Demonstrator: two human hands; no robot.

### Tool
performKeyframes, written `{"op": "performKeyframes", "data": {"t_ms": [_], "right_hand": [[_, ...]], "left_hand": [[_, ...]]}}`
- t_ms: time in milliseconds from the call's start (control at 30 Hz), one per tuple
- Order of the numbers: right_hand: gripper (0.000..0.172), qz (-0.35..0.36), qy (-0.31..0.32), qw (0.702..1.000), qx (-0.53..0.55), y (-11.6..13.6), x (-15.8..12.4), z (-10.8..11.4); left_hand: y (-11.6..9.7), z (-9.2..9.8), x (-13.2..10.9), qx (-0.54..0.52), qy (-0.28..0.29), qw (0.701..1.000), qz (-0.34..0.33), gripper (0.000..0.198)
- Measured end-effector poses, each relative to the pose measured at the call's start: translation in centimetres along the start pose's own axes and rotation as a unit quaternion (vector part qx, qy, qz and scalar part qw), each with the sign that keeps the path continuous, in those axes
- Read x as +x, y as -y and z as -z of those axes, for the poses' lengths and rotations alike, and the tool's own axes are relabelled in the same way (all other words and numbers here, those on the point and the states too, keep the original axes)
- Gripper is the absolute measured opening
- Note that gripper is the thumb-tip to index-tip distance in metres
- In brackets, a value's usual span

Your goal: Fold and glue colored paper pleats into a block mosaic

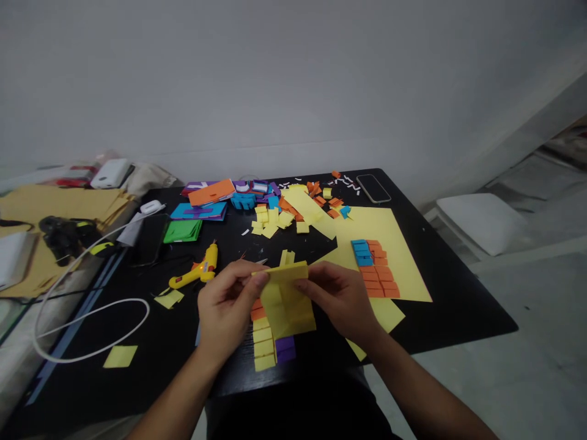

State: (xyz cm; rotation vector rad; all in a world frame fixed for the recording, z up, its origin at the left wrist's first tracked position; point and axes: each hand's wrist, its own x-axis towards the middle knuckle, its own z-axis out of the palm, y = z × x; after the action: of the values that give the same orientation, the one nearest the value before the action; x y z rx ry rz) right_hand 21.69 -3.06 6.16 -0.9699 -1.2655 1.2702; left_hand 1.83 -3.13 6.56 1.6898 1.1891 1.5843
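A creased sheet of yellow paper (pixel 288 305) hangs between my two hands, its top edge folded over into a strip. My left hand (pixel 229 299) pinches the fold at its left end, thumb in front. At the right end, my right hand (pixel 342 296) grips the same sheet between thumb and fingers. Behind and below the sheet, partly hidden, lie yellow folded paper pieces (pixel 263 348), orange ones and a purple piece (pixel 285 349). To the right, a block of orange folded pieces (pixel 380 281) with a blue corner (pixel 362 252) rests on a large yellow sheet (pixel 413 263).
A yellow glue gun (pixel 197 269) lies left of my hands. Farther back are green paper (pixel 182 231), an orange folded sheet (pixel 211 193) and loose yellow scraps (pixel 270 223). A phone (pixel 373 189) sits at the back right. A white cable (pixel 92 357) loops across the left side.
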Motion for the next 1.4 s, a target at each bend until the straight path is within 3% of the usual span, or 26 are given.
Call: {"op": "performKeyframes", "data": {"t_ms": [133,233,300,367,467,600,800,1067,1200,1400], "right_hand": [[0.008,0.046,-0.006,0.989,-0.141,-0.4,0.1,0.3],[0.005,0.088,0.045,0.969,-0.228,-0.3,0.2,0.1],[0.008,0.097,0.068,0.959,-0.258,0.0,0.0,-0.1],[0.011,0.093,0.067,0.955,-0.275,0.5,-0.3,-0.3],[0.027,0.082,0.056,0.956,-0.277,1.0,-1.0,-0.2],[0.018,0.135,0.026,0.953,-0.269,1.1,-1.5,0.3],[0.01,0.128,0.045,0.965,-0.225,1.2,-1.4,0.3],[0.006,0.17,0.052,0.948,-0.264,1.1,-1.6,0.3],[0.015,0.147,0.054,0.95,-0.27,1.2,-1.7,0.3],[0.008,0.121,0.06,0.959,-0.248,1.4,-1.8,0.4]], "left_hand": [[0.1,1.0,0.6,0.052,0.085,0.995,-0.009,0.011],[-0.4,1.6,1.2,0.118,0.18,0.975,-0.054,0.02],[-0.8,1.7,1.3,0.128,0.213,0.966,-0.07,0.012],[-0.9,1.7,1.0,0.117,0.191,0.973,-0.059,0.009],[-0.5,1.7,0.1,0.09,0.104,0.99,-0.027,0.01],[0.1,1.6,-1.0,0.054,0.051,0.997,-0.02,0.009],[0.0,1.6,-1.6,0.036,0.027,0.999,-0.023,0.006],[-0.1,1.7,-2.0,0.039,0.028,0.998,-0.028,0.01],[-0.2,1.9,-2.3,0.046,0.021,0.998,-0.032,0.01],[-0.5,2.0,-2.3,0.039,0.031,0.998,-0.044,0.009]]}}
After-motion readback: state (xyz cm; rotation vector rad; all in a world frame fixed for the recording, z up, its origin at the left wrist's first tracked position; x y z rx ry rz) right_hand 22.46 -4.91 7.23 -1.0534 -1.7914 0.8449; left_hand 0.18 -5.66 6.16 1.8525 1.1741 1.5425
